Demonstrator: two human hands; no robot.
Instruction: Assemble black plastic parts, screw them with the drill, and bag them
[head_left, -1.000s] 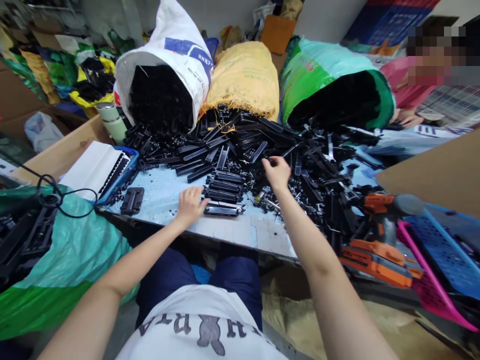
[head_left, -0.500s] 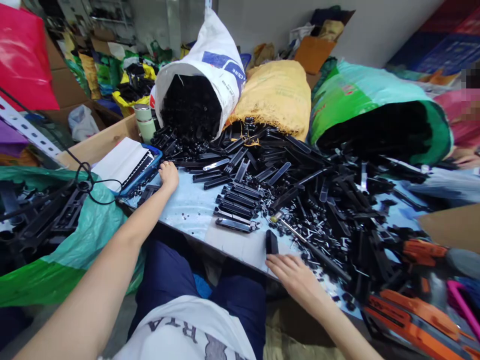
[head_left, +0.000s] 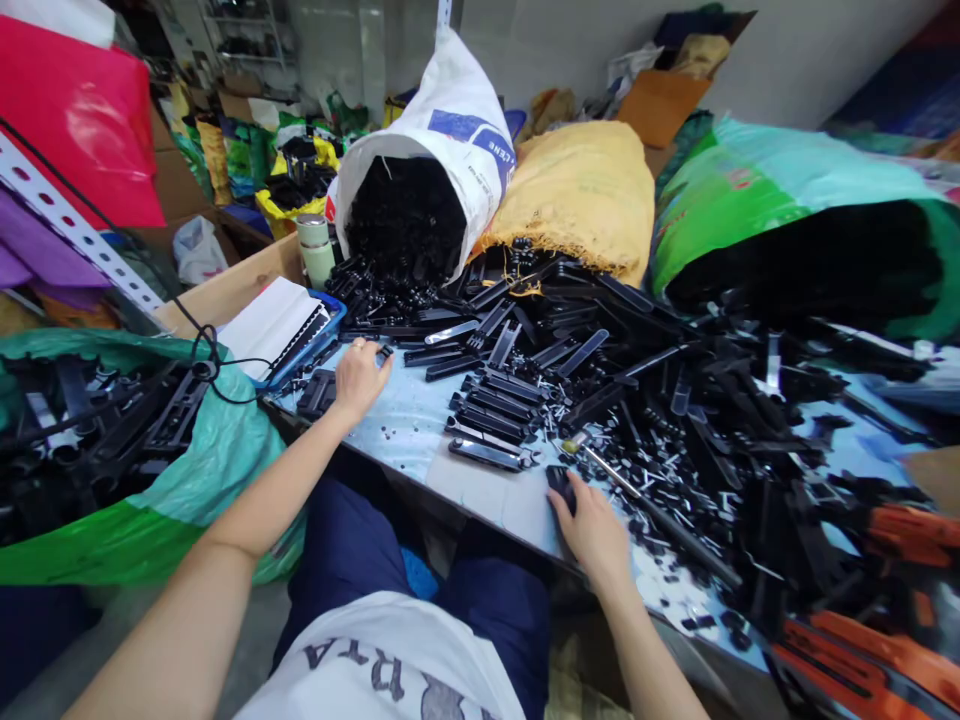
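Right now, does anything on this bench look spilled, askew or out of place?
Yes. Black plastic parts spill loose from the white sack lying on its side and cover much of the table, with small bits scattered. Only one short row of clips is stacked neatly. The left hand and right hand rest at the pile's edge.

table (head_left: 420, 420): pale blue top | black plastic parts (head_left: 600, 370) heaped | three sacks (head_left: 577, 190) lying behind

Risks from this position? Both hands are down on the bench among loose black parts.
1. The right hand rests on a small black part near the table edge; it may slip off.
2. The left hand sits beside a black cable that could snag.
3. The pile of black parts could slide.
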